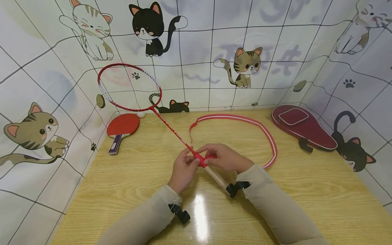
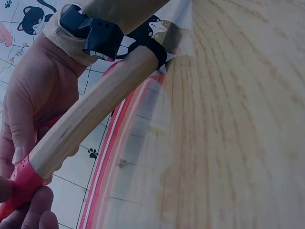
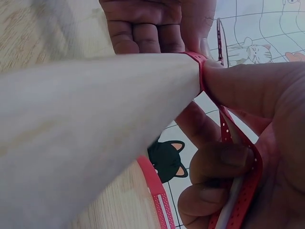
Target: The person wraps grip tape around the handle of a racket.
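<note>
A red badminton racket [image 1: 169, 126] slants across the table, its head up at the far left and its bare wooden handle [image 1: 216, 177] toward me. My left hand [image 1: 182, 170] pinches it where the shaft meets the handle. There, a red perforated grip tape [image 1: 269, 136] covers the handle's top end. With thumb and fingers, my right hand [image 1: 226, 157] presses the tape against the handle; in the right wrist view, a length of that tape [image 3: 248, 186] passes through its curled fingers. The rest loops over the table behind the right forearm, showing a white stripe.
At the back left lie a red table tennis paddle [image 1: 124, 124] and a white ball [image 1: 141, 114]. A dark red paddle case [image 1: 301, 126] lies at the back right. Cat-printed sheets [image 1: 196, 78] wall the wooden table [image 1: 137, 190] at the back and sides.
</note>
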`<act>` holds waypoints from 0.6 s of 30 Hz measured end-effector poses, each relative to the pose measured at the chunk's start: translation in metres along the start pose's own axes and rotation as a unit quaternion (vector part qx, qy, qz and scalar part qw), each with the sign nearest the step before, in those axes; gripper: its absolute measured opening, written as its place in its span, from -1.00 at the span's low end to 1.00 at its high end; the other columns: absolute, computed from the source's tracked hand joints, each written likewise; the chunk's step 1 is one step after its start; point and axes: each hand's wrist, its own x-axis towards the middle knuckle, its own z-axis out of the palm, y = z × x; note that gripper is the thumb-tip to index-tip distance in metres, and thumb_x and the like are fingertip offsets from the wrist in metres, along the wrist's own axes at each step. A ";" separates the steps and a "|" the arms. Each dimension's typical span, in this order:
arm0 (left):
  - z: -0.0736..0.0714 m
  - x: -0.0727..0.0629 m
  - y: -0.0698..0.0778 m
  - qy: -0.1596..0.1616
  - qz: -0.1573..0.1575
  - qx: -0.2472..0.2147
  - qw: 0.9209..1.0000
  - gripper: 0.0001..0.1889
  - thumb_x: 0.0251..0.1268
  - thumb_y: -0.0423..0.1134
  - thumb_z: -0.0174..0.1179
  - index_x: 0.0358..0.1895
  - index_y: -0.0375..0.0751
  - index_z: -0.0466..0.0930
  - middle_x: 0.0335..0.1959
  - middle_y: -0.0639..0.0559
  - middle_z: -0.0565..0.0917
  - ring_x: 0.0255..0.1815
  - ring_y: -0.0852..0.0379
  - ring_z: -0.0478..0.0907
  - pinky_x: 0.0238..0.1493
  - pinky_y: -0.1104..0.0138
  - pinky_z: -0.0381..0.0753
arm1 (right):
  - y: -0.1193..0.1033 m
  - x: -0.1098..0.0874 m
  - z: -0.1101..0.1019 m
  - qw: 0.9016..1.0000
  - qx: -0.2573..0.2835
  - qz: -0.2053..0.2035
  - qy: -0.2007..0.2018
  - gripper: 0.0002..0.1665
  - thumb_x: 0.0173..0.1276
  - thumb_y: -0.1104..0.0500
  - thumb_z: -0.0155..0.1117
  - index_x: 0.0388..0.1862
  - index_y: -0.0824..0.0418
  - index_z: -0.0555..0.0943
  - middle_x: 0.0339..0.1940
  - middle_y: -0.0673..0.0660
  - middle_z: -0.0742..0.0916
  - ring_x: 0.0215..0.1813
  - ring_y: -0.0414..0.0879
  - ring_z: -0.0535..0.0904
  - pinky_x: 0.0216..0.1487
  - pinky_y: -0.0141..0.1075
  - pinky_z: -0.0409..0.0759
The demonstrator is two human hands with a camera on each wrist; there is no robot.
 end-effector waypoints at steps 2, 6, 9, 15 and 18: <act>0.000 0.000 0.000 -0.001 0.009 0.008 1.000 -0.40 0.55 -0.34 0.20 0.53 -0.25 0.19 -0.06 -0.18 0.80 -0.03 -0.02 0.79 0.11 0.12 0.71 | 0.000 0.000 0.000 1.000 0.002 -0.002 -0.002 -0.49 0.46 0.27 0.41 0.35 0.02 0.64 -0.28 -0.03 0.76 -0.31 -0.08 0.59 -0.27 -0.28 0.59; 0.000 0.000 0.001 0.002 0.017 0.004 1.000 -0.38 0.55 -0.35 0.19 0.52 -0.17 0.11 -0.09 -0.20 0.80 -0.07 -0.03 0.79 0.10 0.13 0.70 | 0.001 0.000 -0.001 1.000 0.007 -0.009 -0.004 -0.49 0.46 0.26 0.42 0.36 0.03 0.62 -0.27 -0.02 0.76 -0.32 -0.08 0.58 -0.28 -0.28 0.58; 0.000 0.000 0.002 0.005 0.017 -0.002 1.000 -0.36 0.54 -0.35 0.18 0.54 -0.16 0.08 -0.08 -0.20 0.80 -0.08 -0.01 0.79 0.07 0.19 0.69 | 0.001 0.001 -0.001 1.000 0.010 -0.013 -0.004 -0.49 0.46 0.25 0.42 0.36 0.03 0.62 -0.27 -0.02 0.76 -0.33 -0.09 0.58 -0.30 -0.29 0.57; 0.001 -0.001 -0.001 0.002 0.020 -0.028 0.999 -0.28 0.51 -0.30 0.27 0.57 -0.14 0.06 -0.06 -0.19 0.79 -0.13 0.03 0.76 0.00 0.32 0.66 | 0.001 0.002 0.001 1.000 0.014 -0.020 0.001 -0.51 0.46 0.26 0.42 0.34 0.05 0.63 -0.30 -0.02 0.75 -0.36 -0.10 0.55 -0.33 -0.31 0.53; 0.002 0.000 -0.003 0.002 0.016 -0.052 0.999 -0.22 0.47 -0.29 0.33 0.58 -0.10 0.05 -0.07 -0.20 0.78 -0.16 0.04 0.75 -0.02 0.34 0.67 | 0.000 0.002 0.002 1.000 0.012 -0.023 0.006 -0.51 0.45 0.24 0.43 0.33 0.05 0.64 -0.30 -0.02 0.75 -0.36 -0.11 0.56 -0.32 -0.31 0.54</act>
